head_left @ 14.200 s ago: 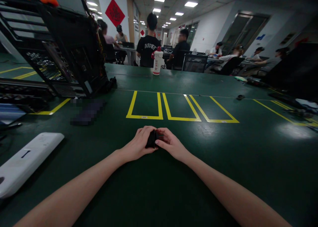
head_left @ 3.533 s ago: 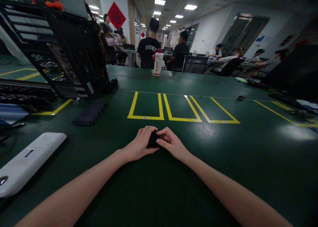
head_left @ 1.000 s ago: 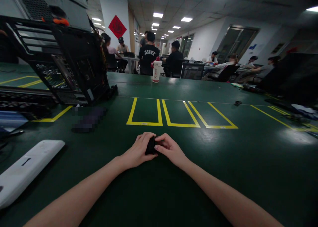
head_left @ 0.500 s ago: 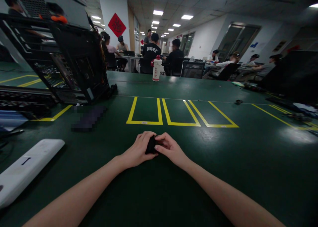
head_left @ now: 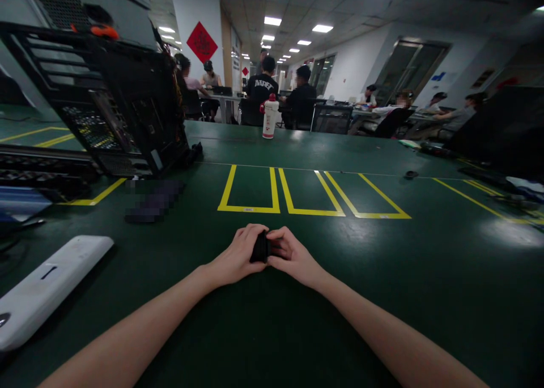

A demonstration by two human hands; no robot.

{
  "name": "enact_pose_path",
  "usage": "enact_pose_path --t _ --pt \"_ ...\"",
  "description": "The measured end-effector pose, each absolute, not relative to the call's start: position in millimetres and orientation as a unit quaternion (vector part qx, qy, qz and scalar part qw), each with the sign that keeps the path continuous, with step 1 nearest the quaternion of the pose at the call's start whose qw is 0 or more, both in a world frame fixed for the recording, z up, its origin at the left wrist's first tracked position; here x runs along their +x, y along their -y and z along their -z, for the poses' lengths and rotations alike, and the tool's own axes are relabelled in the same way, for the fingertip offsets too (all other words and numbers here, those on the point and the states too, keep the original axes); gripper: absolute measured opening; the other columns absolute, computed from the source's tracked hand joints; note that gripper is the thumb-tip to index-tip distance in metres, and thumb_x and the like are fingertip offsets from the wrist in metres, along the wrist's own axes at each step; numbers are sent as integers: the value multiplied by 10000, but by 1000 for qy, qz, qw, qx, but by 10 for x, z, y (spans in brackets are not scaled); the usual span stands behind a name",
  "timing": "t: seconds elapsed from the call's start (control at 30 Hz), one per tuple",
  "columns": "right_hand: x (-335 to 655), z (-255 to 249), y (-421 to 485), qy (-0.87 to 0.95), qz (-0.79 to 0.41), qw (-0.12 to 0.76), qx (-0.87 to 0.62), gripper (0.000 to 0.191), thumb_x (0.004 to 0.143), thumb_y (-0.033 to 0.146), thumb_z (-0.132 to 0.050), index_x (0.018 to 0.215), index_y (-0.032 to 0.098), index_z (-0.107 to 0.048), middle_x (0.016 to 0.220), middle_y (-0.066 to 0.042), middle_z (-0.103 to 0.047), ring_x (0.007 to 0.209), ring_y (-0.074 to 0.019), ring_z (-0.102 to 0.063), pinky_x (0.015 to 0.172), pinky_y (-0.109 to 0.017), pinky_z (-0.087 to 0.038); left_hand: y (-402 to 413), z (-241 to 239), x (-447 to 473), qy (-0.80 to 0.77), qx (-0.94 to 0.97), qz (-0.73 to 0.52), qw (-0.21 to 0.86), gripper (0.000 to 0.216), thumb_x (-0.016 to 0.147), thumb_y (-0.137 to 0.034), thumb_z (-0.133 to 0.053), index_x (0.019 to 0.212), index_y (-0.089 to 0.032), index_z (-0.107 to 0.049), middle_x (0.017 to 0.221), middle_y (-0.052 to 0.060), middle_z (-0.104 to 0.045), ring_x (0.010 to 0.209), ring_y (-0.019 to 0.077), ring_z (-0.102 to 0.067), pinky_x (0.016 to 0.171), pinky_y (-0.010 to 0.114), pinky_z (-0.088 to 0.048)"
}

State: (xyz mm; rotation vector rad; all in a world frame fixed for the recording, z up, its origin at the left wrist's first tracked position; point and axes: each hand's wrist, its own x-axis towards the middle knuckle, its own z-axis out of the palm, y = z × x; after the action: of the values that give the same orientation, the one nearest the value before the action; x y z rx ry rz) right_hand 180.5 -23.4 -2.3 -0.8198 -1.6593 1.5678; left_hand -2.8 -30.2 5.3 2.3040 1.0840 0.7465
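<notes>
Both of my hands rest together on the green table (head_left: 382,297), just in front of me. My left hand (head_left: 236,258) and my right hand (head_left: 293,256) are closed from either side on a small black object (head_left: 259,248). Only a narrow dark strip of it shows between my fingers, so I cannot make out what it is. My forearms lie flat on the table surface.
Three yellow taped boxes (head_left: 293,192) lie just beyond my hands. A black open computer case (head_left: 114,99) leans at the left, a white flat device (head_left: 46,289) lies at the near left, and a white bottle (head_left: 269,118) stands at the far edge. Several people sit behind.
My hands stay closed on the black object in the same spot. Only the camera view has shifted slightly, and people in the background have moved.
</notes>
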Motion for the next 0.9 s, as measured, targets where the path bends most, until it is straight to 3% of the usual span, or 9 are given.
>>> enact_pose_path --t 0.17,0.4,0.6,0.77,0.9 --pt "1784 18 233 638 -590 360 -339 208 755 263 -567 933 216 -468 946 -12 -526 901 -157 -563 769 -325 -487 302 -61 -31 -396 843 -275 241 565 724 -263 -619 1192 -263 -303 1157 68 -424 1065 258 -431 882 443 -388" --pt "1797 -29 228 645 -594 332 -347 280 769 237 -552 1030 214 -456 1078 -36 -507 1041 -185 -512 895 -388 -433 303 -65 -48 -394 843 -265 254 542 735 -264 -607 1188 -259 -310 1168 71 -417 1066 256 -429 871 442 -398" --pt "1826 -2 217 629 -628 336 -311 325 705 194 -629 970 227 -443 1067 -23 -505 1023 -179 -533 876 -380 -446 305 -61 -49 -399 841 -259 257 541 744 -255 -594 1197 -260 -298 1170 70 -407 1056 249 -428 874 433 -401" --pt "1800 20 209 626 -609 354 -334 216 747 253 -582 927 220 -468 974 -14 -525 919 -165 -569 786 -342 -486 307 -85 -46 -401 841 -255 259 557 739 -275 -605 1202 -250 -297 1172 72 -402 1058 248 -421 863 415 -411" --pt "1783 23 200 638 -592 355 -341 297 741 238 -590 1004 215 -454 1035 -34 -517 983 -174 -538 851 -355 -455 302 -78 -28 -394 845 -268 243 547 727 -257 -618 1182 -244 -313 1145 65 -423 1046 243 -432 891 432 -386"
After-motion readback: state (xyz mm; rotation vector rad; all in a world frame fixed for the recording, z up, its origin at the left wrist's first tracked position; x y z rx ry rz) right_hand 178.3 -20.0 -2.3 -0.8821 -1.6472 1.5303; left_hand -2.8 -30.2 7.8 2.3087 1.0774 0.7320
